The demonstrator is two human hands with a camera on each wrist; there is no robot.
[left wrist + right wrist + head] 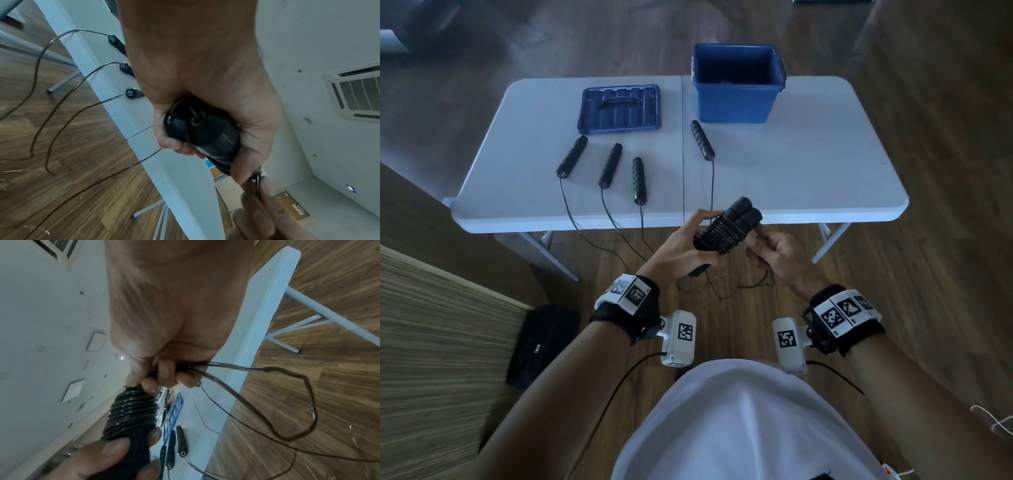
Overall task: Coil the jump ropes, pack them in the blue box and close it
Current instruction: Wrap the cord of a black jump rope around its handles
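Between both hands, handles aimed up-right.

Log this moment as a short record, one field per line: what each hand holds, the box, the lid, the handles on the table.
left hand: grips a pair of handles with cord wound round them
right hand: pinches the loose cord
blue box: open, at the table's far edge
lid: flat on the table, left of the box
handles on table: four, cords trailing over the near edge to the floor

White folding table: blue box, lid, four rope handles.
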